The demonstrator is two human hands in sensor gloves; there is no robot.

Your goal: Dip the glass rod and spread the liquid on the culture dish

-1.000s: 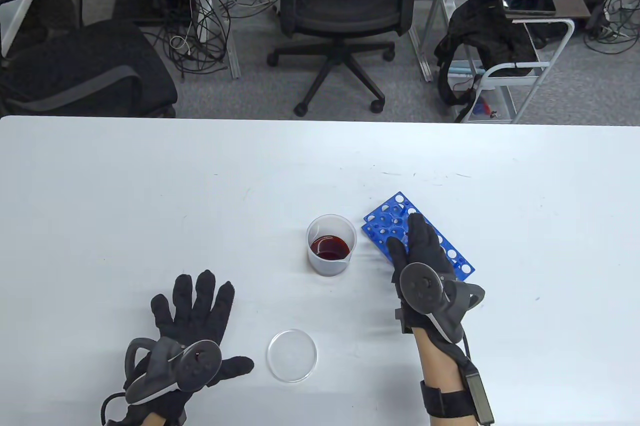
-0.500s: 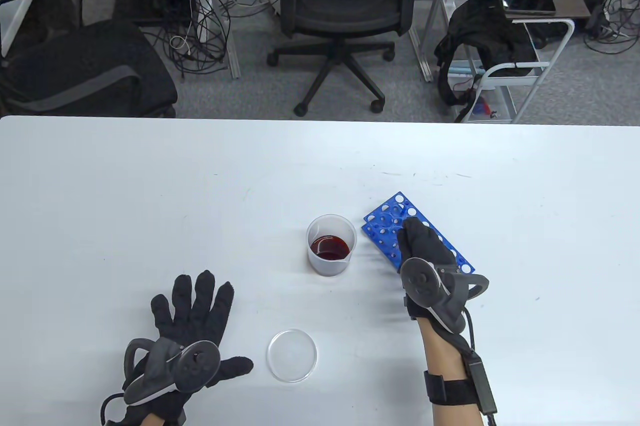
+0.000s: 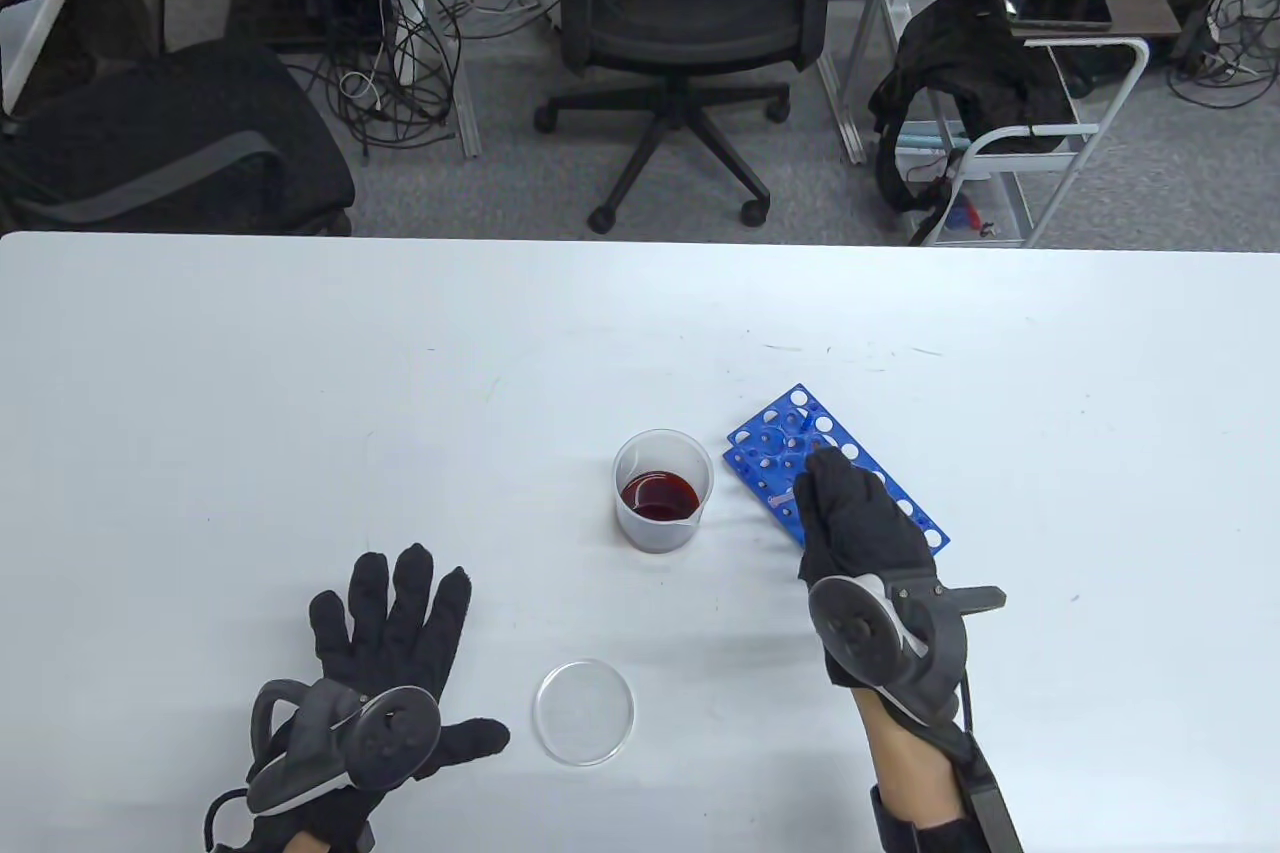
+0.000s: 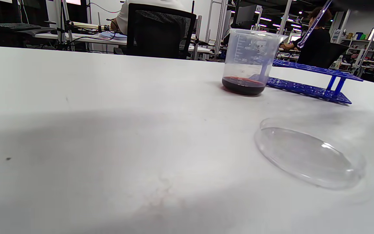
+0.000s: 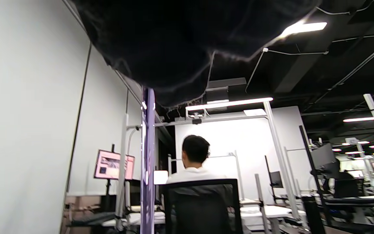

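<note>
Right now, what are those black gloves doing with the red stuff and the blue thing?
The right hand is pinching a thin glass rod over the blue rack and seems to be lifting it out. The rod has not gone into the beaker of dark red liquid yet. The left hand rests flat on the white table, next to the clear culture dish, which looks clean.

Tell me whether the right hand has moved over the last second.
Yes. The right hand drew back toward the table's near edge, uncovering more of the blue rack.
</note>
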